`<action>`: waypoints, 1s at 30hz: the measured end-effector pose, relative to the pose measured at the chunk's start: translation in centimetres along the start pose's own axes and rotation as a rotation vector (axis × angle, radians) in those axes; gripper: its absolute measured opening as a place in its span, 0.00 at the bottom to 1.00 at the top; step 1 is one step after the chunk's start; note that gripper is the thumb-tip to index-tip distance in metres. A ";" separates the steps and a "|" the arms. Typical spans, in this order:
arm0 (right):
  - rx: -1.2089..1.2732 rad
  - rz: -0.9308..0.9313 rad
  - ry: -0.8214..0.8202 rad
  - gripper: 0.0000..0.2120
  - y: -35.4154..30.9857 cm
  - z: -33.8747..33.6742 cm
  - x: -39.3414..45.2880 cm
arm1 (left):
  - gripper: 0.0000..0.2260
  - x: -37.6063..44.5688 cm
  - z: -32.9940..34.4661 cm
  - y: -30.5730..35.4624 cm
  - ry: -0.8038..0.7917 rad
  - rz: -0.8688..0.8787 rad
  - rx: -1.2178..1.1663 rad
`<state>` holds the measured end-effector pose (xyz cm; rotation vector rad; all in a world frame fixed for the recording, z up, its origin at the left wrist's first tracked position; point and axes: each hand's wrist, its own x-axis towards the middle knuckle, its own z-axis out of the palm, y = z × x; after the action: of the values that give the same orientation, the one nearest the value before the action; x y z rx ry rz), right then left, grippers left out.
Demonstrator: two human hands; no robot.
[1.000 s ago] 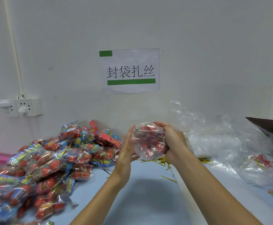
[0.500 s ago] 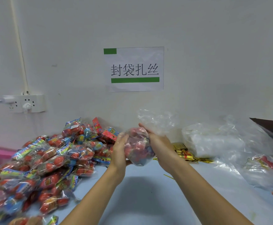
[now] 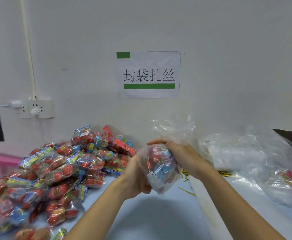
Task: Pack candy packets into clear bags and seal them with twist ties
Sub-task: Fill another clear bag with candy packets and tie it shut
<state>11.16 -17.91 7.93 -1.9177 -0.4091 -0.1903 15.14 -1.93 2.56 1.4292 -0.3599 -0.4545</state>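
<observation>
The small clear plastic bag stuffed with red and blue candy packets (image 3: 159, 168) was held above the pale blue tabletop (image 3: 152, 217), between the two hands. The left hand (image 3: 133, 177) cupped its lower left side with curled fingers, and the right hand (image 3: 180, 155) wrapped over the top, where the loose film of the bag's neck (image 3: 173, 129) billowed upward. The bag looked light and soft, its thin film slippery and easily torn, while the packets inside shifted as a lump; the best hold was judged to be a pinch round the neck just above the contents, with the other hand supporting the underside.

Compared with a second earlier, the bag had come lower and been turned, so the neck that had been hidden now stood free above the right hand, and the left hand had moved from a flat touch to a cupping grip. The heap of loose candy packets (image 3: 55, 170), the gold twist ties (image 3: 185, 175) and the pile of empty clear bags (image 3: 242, 153) lay unchanged.
</observation>
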 end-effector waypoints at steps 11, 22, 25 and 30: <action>0.300 0.292 0.519 0.20 1.7 -0.8 1.8 | 0.43 0.1 1.5 0.0 0.020 0.283 0.055; -0.066 0.078 0.149 0.16 0.4 0.0 0.9 | 0.33 0.7 1.0 -1.2 0.038 0.233 -0.073; -0.157 0.085 0.018 0.16 -0.1 -0.1 0.4 | 0.27 -0.1 0.5 -1.7 -0.023 0.119 -0.185; -0.225 0.132 -0.202 0.18 -0.6 -0.4 -0.6 | 0.21 -0.8 -0.8 -2.5 0.184 0.047 -0.156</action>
<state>10.43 -18.19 8.38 -2.1867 -0.4066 0.0477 14.62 -1.01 0.04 1.2965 -0.2043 -0.3033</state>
